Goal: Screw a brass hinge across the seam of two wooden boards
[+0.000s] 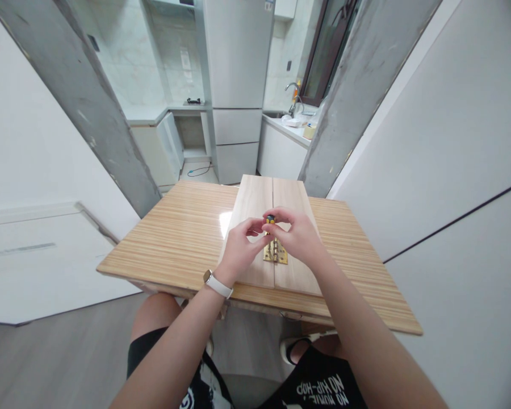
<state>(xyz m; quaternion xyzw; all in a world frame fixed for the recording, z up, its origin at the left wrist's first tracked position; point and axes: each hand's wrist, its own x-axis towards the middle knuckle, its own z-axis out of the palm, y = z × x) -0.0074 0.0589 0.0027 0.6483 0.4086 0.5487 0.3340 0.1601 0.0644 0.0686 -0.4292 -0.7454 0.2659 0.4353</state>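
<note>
Two pale wooden boards, the left board (255, 196) and the right board (293, 199), lie side by side with a narrow seam between them. A brass hinge (276, 254) sits across the seam near their front end. Above the hinge, my right hand (297, 234) grips a screwdriver (271, 219) by its black and yellow handle, seen nearly end-on. My left hand (242, 245) is closed in a pinch beside the handle, just over the hinge. What its fingertips hold, perhaps the shaft or a screw, is hidden. The screwdriver's tip is hidden too.
The boards rest on a wood-grain table (170, 238) with angled corners. Beyond it stand a grey fridge (238, 57), a counter with a tap (293, 91), and a low cabinet with its door (170, 142) ajar. White panels flank both sides. My knees are at the table's front edge.
</note>
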